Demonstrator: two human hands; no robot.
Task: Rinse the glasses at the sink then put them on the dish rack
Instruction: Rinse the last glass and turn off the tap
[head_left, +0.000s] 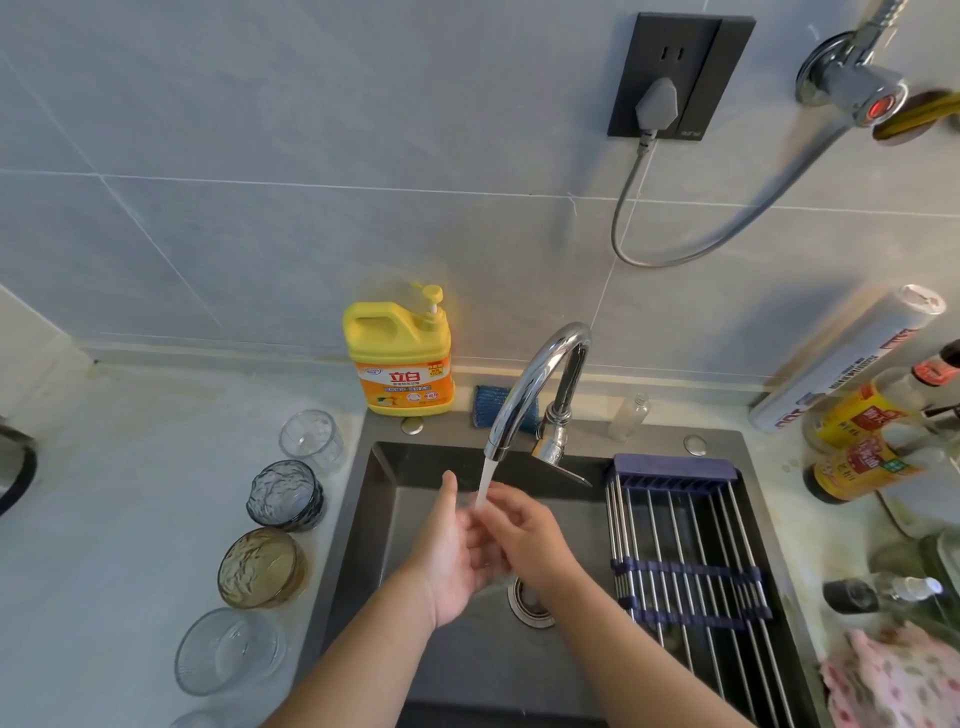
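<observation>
Water runs from the chrome faucet (535, 379) into the dark sink (363, 519). My left hand (452, 556) and my right hand (524, 535) meet under the stream, touching each other, palms bare and holding nothing. Several glasses stand in a row on the counter left of the sink: a clear ribbed glass (311, 439), a blue-grey textured glass (285, 493), an amber glass (260, 569) and a clear bowl-shaped glass (228, 649). The roll-up dish rack (685, 561) with metal rods and blue ends lies across the sink's right side, with nothing on it.
A yellow dish-soap jug (397, 358) and a blue sponge (491, 408) sit behind the sink. Sauce bottles (862, 441), a foil roll (852, 358) and a pink cloth (893, 680) crowd the right counter. A small clear bottle (631, 415) stands by the faucet base.
</observation>
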